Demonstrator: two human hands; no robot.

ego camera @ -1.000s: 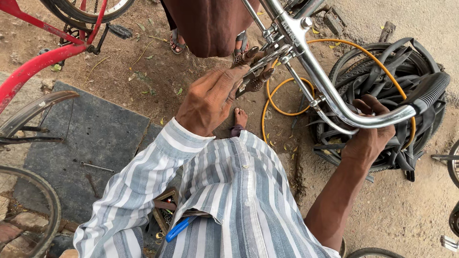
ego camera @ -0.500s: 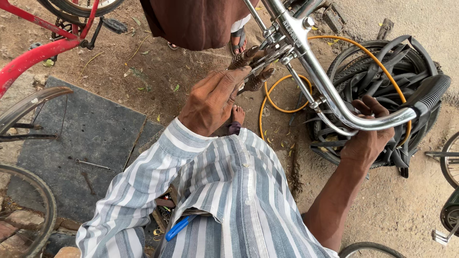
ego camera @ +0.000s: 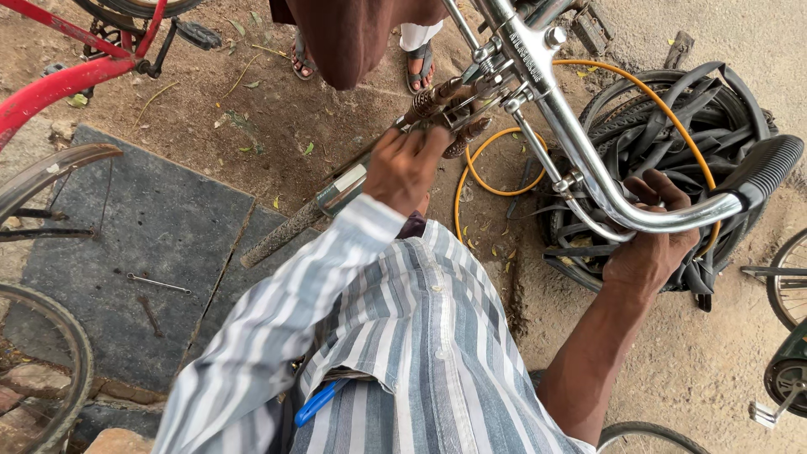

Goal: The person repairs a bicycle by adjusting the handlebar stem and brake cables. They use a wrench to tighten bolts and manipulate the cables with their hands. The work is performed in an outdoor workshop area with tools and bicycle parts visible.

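Observation:
A bicycle's chrome handlebar point(ego camera: 580, 160) curves across the upper right and ends in a black rubber grip point(ego camera: 761, 168). My right hand point(ego camera: 647, 252) is wrapped around the bar from below, just short of that grip. My left hand point(ego camera: 408, 164) reaches up to the stem point(ego camera: 525, 63), its fingers closed on a rusty fitting point(ego camera: 445, 105) beside the clamp bolts. What exactly the fingers pinch is partly hidden. The bike's dirty frame tube point(ego camera: 307, 219) runs down-left under my left wrist. My striped shirt sleeves fill the lower middle.
A pile of black tyres and tubes point(ego camera: 664, 126) with an orange hose point(ego camera: 471, 181) lies at the right. Another person's sandalled feet point(ego camera: 420, 63) stand at the top. A red bicycle point(ego camera: 76, 76) is top left, wheels at left, a spanner point(ego camera: 160, 283) on a dark slab.
My left hand has shifted slightly up and right, closer to the stem. My right hand keeps its hold on the handlebar. The view has drifted a little.

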